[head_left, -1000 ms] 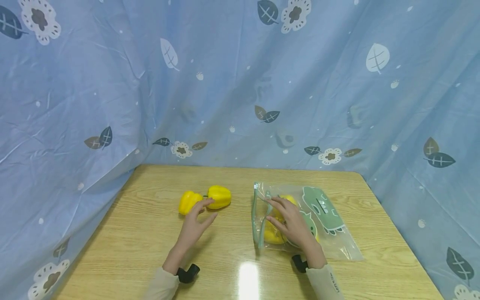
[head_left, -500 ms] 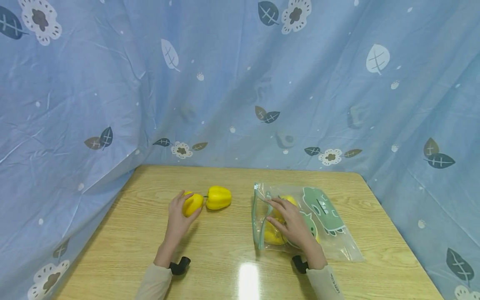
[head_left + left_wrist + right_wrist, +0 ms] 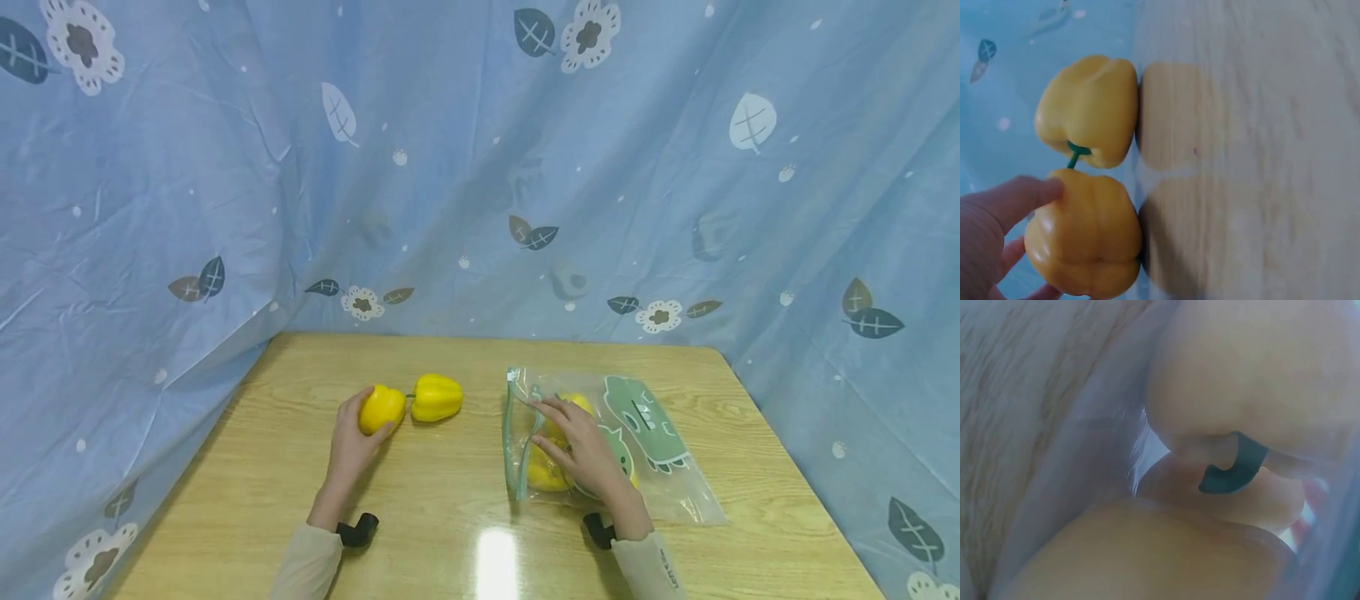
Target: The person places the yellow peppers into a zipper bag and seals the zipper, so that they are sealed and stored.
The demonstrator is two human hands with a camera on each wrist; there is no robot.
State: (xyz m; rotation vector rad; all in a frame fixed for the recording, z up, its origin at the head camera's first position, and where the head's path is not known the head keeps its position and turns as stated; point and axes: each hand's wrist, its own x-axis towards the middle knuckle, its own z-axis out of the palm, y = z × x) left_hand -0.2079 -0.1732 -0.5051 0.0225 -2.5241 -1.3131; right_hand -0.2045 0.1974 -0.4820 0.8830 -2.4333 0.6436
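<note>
In the head view, my left hand (image 3: 349,442) holds a yellow bell pepper (image 3: 382,409) on the table, thumb on its near side and fingers round the left. The left wrist view shows the thumb on the held pepper (image 3: 1088,237) close to a second yellow bell pepper (image 3: 1091,106), whose green stem points at it. My right hand (image 3: 588,446) grips the upper lip of a clear zip bag (image 3: 705,492) with green cartoon prints, near its green-edged mouth. Inside lie several yellow peppers; the right wrist view shows a pepper (image 3: 1254,369) and a curved green stem through the plastic.
Both hands work over a light wood table (image 3: 442,500). A blue curtain (image 3: 450,167) with leaf and flower prints hangs behind it and along the sides. Each wrist wears a black mount (image 3: 358,530). The bag's mouth faces left, toward the loose peppers.
My left hand has moved left from above the two loose peppers and closed round the left one. The right hand and the bag keep their place.
</note>
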